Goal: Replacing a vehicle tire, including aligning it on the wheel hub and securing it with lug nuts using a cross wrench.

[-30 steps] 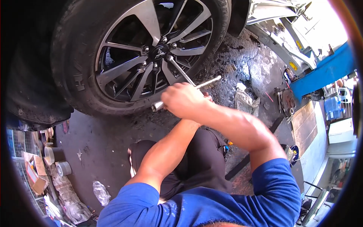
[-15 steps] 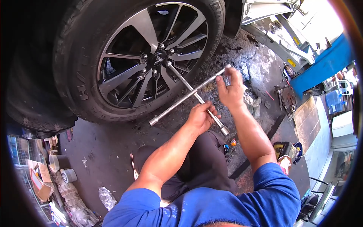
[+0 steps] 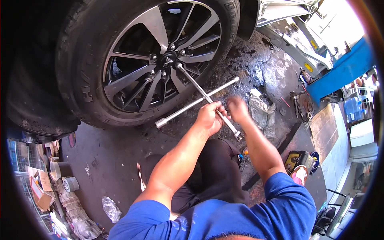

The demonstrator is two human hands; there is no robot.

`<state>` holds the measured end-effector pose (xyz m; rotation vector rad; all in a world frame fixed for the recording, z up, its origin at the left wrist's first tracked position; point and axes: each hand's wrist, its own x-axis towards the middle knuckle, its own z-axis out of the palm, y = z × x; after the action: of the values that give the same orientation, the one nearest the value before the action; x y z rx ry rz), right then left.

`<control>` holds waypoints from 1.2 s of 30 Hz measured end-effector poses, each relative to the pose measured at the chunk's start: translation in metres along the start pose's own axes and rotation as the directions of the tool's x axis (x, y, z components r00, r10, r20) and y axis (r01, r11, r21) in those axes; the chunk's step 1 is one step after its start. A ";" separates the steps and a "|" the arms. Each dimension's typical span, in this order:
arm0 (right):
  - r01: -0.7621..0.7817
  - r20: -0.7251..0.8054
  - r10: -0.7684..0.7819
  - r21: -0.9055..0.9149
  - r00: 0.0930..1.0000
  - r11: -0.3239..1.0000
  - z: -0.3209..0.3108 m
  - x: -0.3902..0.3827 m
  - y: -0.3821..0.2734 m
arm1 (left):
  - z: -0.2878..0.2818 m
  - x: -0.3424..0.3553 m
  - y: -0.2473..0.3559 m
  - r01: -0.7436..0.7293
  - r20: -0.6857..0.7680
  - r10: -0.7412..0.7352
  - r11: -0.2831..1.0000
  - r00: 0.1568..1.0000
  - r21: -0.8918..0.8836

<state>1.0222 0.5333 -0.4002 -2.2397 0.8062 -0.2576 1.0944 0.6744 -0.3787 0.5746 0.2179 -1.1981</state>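
Wheel (image 3: 156,60) first: a large black tyre on a silver-and-black spoked alloy rim fills the upper left, standing on stained, dark concrete floor (image 3: 100,160), with its lug nuts ringed around the hub. Cross-shaped lug wrench (image 3: 200,98), bright metal, has one arm seated on a nut just beside the hub centre, the opposite arm running down and right toward the person, and its two side arms slanting from lower left to upper right. Beyond the tyre, at upper right, lies a blue lift arm (image 3: 340,76) with a brake disc (image 3: 306,106) near it on the floor. Along the lower left edge sit cardboard boxes (image 3: 40,188), a roll of tape (image 3: 71,184) and a crumpled plastic bottle (image 3: 110,208). Left hand (image 3: 210,116) is closed around the wrench at its crossing point. Right hand (image 3: 238,109) sits just beside it by the near arm, blurred, so I cannot tell whether it grips the bar or is merely close.
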 end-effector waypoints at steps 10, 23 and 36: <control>0.893 0.761 -0.470 -0.353 0.448 0.278 0.029 -0.023 -0.220 | -0.006 0.015 -0.022 -0.143 -0.004 0.143 0.990 0.990 0.021; -0.028 -0.089 0.048 0.218 0.995 0.975 -0.007 0.022 -0.023 | 0.002 -0.008 -0.018 0.020 -0.019 -0.020 0.999 1.000 0.034; 0.004 0.185 0.029 -0.175 0.982 0.985 0.044 0.037 0.002 | 0.004 -0.001 -0.008 -0.054 -0.019 0.054 0.999 0.998 0.001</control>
<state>1.0678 0.5348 -0.4353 -2.3782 0.7666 0.0314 1.0860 0.6710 -0.3770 0.5894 0.2169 -1.1413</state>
